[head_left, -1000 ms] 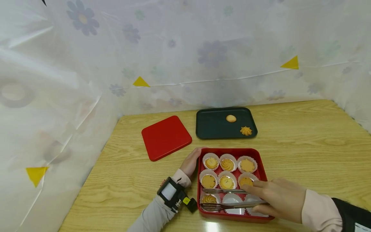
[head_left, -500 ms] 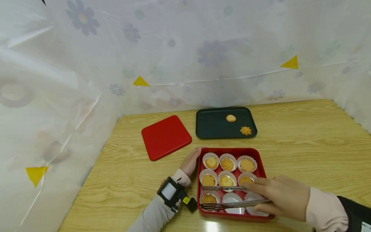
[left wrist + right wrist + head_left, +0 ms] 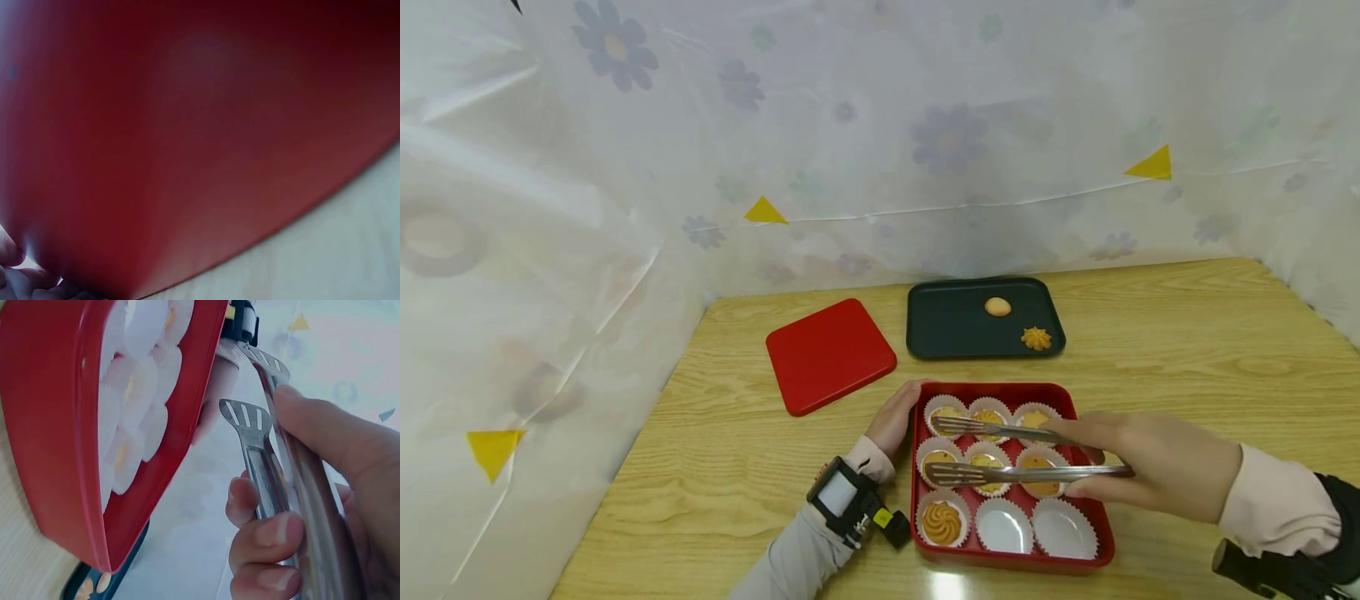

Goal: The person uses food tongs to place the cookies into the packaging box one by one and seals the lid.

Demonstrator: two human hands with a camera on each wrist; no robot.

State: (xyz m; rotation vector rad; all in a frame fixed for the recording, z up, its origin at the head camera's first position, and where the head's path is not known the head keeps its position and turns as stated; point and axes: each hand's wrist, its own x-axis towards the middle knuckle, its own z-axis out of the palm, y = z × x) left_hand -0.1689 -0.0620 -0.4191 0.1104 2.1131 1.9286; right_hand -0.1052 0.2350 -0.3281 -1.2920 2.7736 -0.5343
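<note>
My right hand (image 3: 1157, 462) holds a pair of metal tongs (image 3: 312, 506), thumb on one arm and fingers on the other. The tongs' slotted ends stand apart with nothing between them, over the upper two rows of a red box (image 3: 1101, 533). Paper cups fill the box. Several hold cookies, such as a swirled cookie (image 3: 942, 522) at front left; two front cups, a middle cup (image 3: 1003, 527) and a right cup (image 3: 1065, 529), hold nothing. My left hand (image 3: 891, 422) grips the box's left wall near its far corner. Box wall (image 3: 187, 137) fills most of the left wrist view.
A dark green tray (image 3: 947, 321) lies beyond the box, with a round cookie (image 3: 997, 307) and a star-shaped cookie (image 3: 1037, 338) on it. Left of it is a red lid (image 3: 831, 358). A floral plastic sheet (image 3: 880, 150) borders the wooden table (image 3: 1210, 350).
My right hand has lifted the tongs and moved them away from the front row, over the upper two rows. The front cups now show fully. My left hand stays on the box.
</note>
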